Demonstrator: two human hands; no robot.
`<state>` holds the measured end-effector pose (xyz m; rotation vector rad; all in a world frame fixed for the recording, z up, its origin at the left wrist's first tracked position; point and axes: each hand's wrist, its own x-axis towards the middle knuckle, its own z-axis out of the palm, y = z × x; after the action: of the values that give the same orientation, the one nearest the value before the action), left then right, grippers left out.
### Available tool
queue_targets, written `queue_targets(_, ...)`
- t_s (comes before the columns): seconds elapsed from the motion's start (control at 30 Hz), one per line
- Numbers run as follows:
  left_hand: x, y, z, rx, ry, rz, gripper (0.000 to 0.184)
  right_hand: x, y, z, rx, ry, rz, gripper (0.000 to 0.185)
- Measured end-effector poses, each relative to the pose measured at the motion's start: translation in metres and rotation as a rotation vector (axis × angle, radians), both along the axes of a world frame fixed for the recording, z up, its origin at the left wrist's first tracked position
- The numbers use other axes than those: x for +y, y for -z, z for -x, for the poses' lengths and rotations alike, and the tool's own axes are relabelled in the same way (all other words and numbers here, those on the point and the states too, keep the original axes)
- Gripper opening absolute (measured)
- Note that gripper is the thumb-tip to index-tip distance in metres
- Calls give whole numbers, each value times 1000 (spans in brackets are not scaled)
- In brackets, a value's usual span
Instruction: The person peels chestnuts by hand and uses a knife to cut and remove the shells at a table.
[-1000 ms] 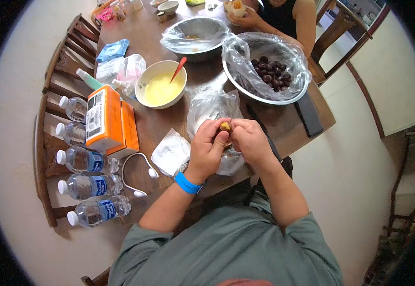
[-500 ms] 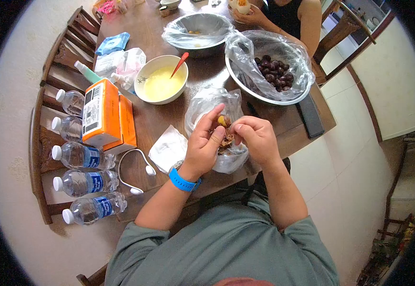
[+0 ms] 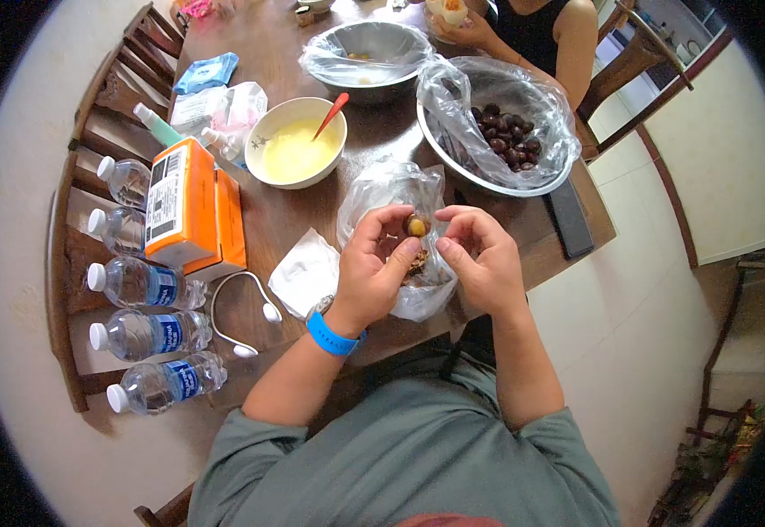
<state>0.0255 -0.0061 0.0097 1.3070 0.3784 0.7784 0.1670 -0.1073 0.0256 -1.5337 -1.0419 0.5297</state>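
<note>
sitting between fingertips of left grip (image 3: 409,229), brown-and-yellow nut (image 3: 416,226); right grip (image 3: 441,229) parted, near

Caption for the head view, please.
Left hand holds a part-peeled round item above a plastic bag; right hand open beside it.

This looks like a dining area in a home. A dark wooden table (image 3: 303,39) takes up the middle, with carved wooden chairs along the left (image 3: 101,132) and another chair at the far right (image 3: 633,66). Household bowls (image 3: 264,158) and water bottles (image 3: 141,285) sit on it, above a pale tiled floor (image 3: 611,263). Through a doorway at the far right, dishes (image 3: 687,51) show.
</note>
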Motion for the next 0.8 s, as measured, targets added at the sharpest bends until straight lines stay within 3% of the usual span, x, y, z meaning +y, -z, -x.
queue_targets(0.13, 0, 1, 0, 10, 23, -21, 34, -2, -7, 1, 89, -46, 54, 26)
queue_targets(0.3, 2, 0, -1, 49, -11, -190, 34, 3, -7, 8, 201, -72, -13, 22)
queue_targets(0.43, 2, -4, 0, 48, 35, -59, 34, 1, -4, 8, 177, -42, 11, 25)
queue_targets(0.53, 5, 1, -1, -16, 82, 204, 33, -15, -17, 1, -90, 37, 198, 31)
queue_targets(0.63, 8, 8, -3, -118, 86, 397, 29, -37, -3, -10, -633, 226, 317, 35)
queue_targets(0.73, 8, 9, -4, -172, 101, 546, 27, -51, 10, -11, -695, 337, 562, 36)
queue_targets(0.8, 8, 8, -4, -177, 101, 540, 29, -53, 17, -10, -702, 353, 529, 32)
